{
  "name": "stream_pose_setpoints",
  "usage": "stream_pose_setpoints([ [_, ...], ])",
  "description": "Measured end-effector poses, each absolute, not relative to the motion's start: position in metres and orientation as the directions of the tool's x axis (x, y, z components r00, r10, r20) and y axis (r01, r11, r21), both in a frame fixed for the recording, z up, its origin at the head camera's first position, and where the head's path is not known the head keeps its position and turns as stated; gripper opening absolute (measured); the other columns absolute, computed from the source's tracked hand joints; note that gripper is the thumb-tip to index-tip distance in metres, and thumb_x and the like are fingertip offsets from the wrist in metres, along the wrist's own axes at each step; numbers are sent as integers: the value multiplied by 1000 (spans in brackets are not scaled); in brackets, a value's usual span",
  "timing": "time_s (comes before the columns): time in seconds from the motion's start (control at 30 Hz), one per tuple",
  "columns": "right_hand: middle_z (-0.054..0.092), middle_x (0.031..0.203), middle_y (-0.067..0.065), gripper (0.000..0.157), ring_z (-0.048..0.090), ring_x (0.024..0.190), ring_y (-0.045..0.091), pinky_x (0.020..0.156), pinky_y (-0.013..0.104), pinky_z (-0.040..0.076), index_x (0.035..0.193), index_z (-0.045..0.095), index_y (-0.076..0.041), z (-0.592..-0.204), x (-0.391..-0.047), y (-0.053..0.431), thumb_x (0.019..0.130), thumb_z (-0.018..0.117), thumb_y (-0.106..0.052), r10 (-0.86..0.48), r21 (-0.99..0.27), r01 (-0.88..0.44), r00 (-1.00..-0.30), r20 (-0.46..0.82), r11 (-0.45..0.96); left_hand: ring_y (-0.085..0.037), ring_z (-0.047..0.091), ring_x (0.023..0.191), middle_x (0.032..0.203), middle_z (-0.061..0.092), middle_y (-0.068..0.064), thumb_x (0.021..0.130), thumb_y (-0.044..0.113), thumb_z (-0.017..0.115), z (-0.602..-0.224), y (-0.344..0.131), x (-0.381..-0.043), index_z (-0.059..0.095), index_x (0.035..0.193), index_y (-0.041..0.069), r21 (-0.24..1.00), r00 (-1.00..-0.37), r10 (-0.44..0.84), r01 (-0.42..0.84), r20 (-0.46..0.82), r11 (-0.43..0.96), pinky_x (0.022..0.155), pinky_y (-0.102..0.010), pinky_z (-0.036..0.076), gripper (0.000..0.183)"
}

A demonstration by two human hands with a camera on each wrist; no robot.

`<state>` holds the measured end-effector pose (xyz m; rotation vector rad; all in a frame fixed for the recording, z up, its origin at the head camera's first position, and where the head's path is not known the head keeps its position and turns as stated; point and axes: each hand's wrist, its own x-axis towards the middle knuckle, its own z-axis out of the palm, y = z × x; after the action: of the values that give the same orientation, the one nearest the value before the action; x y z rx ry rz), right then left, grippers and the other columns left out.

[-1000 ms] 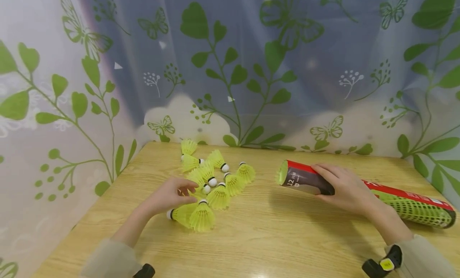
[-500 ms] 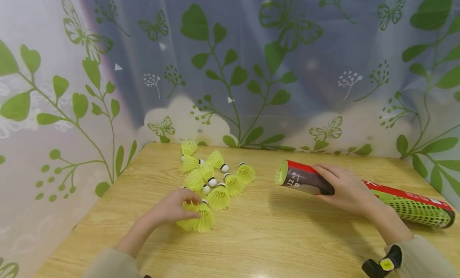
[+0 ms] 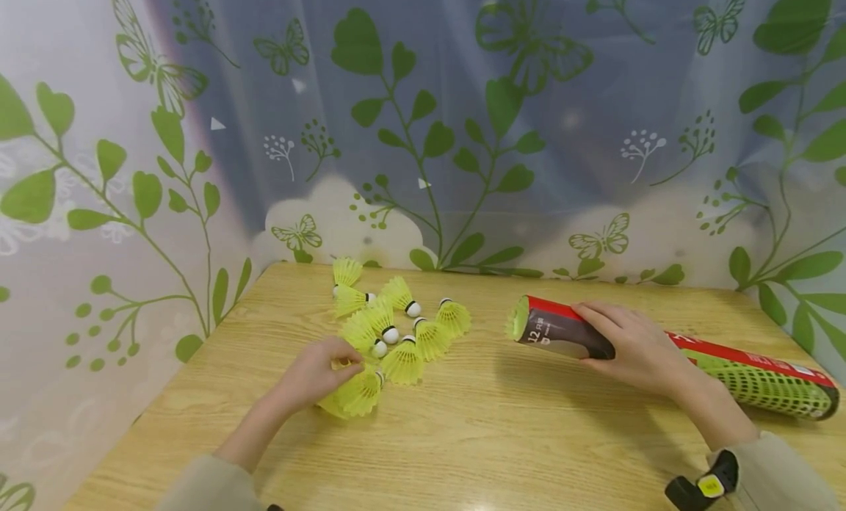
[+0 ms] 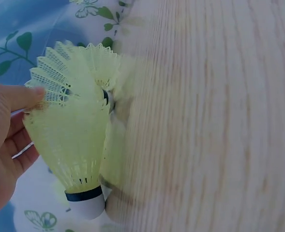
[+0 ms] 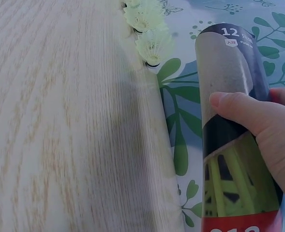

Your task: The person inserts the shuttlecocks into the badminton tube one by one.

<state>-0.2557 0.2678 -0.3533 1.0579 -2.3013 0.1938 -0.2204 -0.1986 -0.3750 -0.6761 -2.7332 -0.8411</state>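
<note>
My left hand (image 3: 313,375) is at the near side of a group of yellow shuttlecocks. Thumb and fingers pinch the skirt rim of one shuttlecock (image 4: 72,145); in the left wrist view its white cork points down, while in the head view the hand partly covers it. Another shuttlecock (image 3: 366,393) lies against it. My right hand (image 3: 637,349) grips a long red, black and green shuttlecock tube (image 3: 555,331) from above, thumb on the near side. The tube's left end is raised and faces the group, with a yellow skirt edge showing inside.
Several more shuttlecocks (image 3: 403,360) lie loosely behind and right of my left hand on the wooden table (image 3: 463,437). A patterned curtain (image 3: 463,166) hangs along the table's back edge and left side.
My left hand has come down to the near shuttlecocks and taken hold of one by its rim. The neighbouring shuttlecock has turned and shifted slightly left. Right hand and tube stay still.
</note>
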Motion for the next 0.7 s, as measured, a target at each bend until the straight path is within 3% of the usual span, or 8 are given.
stream_pose_setpoints([
  [0.1, 58, 119, 15, 76, 56, 104, 34, 81, 54, 44, 132, 50, -6, -354, -256, 268, 83, 47, -65, -644, 113, -730, -506, 573, 674, -12, 58, 80, 84, 65, 4, 83, 10, 69, -373, -198, -221, 72, 86, 10, 499, -875, 337, 477, 348, 723, 72, -29, 49, 4],
  [0.17, 58, 118, 15, 78, 56, 104, 34, 81, 54, 45, 132, 50, -6, -355, -256, 268, 84, 37, -67, -645, 114, -731, -503, 575, 673, -11, 58, 78, 82, 65, 5, 83, 10, 70, -372, -197, -222, 72, 85, 10, 511, -873, 318, 477, 370, 715, 70, -28, 49, 4],
  [0.33, 58, 119, 14, 75, 56, 104, 33, 81, 53, 45, 132, 50, -6, -354, -256, 270, 84, 45, -64, -649, 113, -735, -503, 570, 669, -10, 56, 75, 81, 65, 5, 83, 10, 70, -368, -196, -223, 73, 86, 10, 549, -871, 274, 473, 408, 689, 67, -28, 48, 4],
  [0.53, 58, 119, 15, 79, 56, 104, 34, 80, 54, 45, 131, 50, -6, -354, -255, 269, 84, 34, -67, -644, 115, -728, -509, 571, 676, -11, 55, 74, 86, 67, 2, 85, 13, 68, -366, -192, -225, 72, 93, 10, 636, -907, 216, 409, 360, 655, 65, -27, 47, 9],
  [0.7, 58, 118, 15, 80, 56, 104, 34, 81, 54, 44, 131, 50, -5, -354, -255, 269, 84, 32, -68, -644, 116, -726, -509, 571, 677, -12, 57, 74, 91, 69, -3, 87, 12, 66, -365, -189, -227, 71, 98, 6, 705, -932, 178, 356, 316, 613, 63, -25, 48, 13],
])
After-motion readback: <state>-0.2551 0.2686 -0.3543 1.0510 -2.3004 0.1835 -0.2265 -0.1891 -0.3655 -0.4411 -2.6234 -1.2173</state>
